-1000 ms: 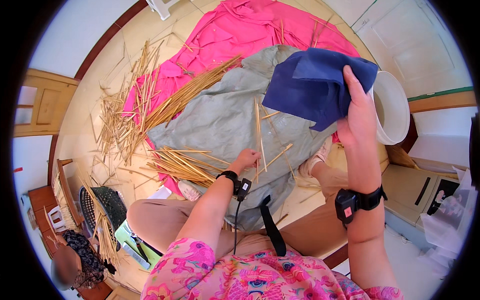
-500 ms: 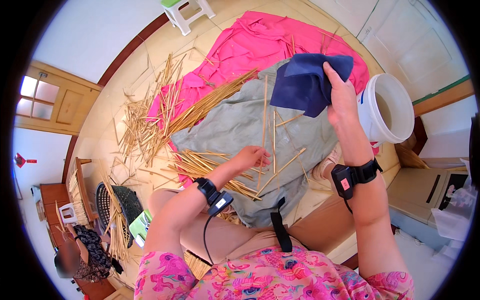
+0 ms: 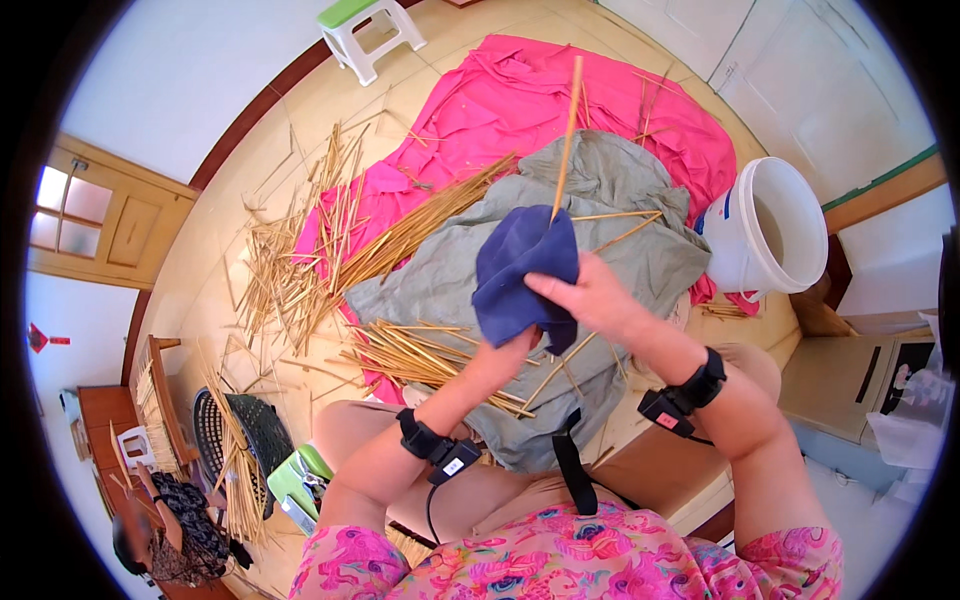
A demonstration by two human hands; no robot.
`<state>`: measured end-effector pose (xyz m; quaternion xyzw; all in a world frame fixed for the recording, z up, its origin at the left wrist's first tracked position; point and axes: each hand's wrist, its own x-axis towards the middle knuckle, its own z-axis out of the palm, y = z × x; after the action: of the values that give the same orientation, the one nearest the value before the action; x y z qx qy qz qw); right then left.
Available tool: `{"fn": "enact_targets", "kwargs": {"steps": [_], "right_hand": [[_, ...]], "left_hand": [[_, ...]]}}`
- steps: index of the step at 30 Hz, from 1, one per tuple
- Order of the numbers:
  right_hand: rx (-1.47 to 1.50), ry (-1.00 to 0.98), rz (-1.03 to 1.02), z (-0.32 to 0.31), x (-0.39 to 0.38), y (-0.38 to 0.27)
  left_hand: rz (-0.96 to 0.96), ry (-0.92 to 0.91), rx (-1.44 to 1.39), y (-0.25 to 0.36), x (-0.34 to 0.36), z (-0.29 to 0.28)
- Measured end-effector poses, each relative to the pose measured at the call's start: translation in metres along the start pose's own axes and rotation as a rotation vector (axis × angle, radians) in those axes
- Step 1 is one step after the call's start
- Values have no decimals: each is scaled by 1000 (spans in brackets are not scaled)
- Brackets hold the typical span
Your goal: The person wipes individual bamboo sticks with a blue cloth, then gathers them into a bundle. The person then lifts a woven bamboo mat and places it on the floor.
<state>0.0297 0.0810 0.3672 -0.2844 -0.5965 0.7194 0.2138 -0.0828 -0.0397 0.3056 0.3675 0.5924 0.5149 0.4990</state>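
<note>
A folded navy cloth [image 3: 515,265] is gripped by my right hand [image 3: 590,295], whose thumb presses across its front. From the cloth's top a long straw-coloured stalk [image 3: 568,120] sticks up, wrapped at its lower part. My left hand [image 3: 515,345] is under the cloth, its fingers hidden by it. Beneath both hands lies a crumpled grey-green cloth [image 3: 410,290] with loose stalks on it, including a bundle [image 3: 400,355] left of my left hand.
Pink sheet [image 3: 470,80] with long stalks [image 3: 420,210]; scattered stalks [image 3: 270,280] on the left floor. White bucket [image 3: 800,230] at right, stool [image 3: 350,20] at back. Lower left: dark basket [image 3: 265,430], green box [image 3: 298,480], another person [image 3: 180,520].
The navy cloth has come down and leftward with my right hand, meeting my left hand, which has moved under it. A stalk now stands up out of the cloth.
</note>
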Motion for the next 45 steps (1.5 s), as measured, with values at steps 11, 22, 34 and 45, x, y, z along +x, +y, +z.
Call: {"fn": "enact_targets", "kwargs": {"steps": [11, 22, 34, 45], "right_hand": [[119, 542, -42, -6, 36, -7], [353, 740, -226, -63, 54, -44], [119, 380, 76, 13, 22, 8], [149, 593, 50, -20, 54, -5]], "left_hand": [[55, 2, 240, 19, -13, 3], [161, 60, 338, 19, -20, -7], [256, 156, 537, 20, -15, -9], [199, 91, 434, 12, -18, -4]]}}
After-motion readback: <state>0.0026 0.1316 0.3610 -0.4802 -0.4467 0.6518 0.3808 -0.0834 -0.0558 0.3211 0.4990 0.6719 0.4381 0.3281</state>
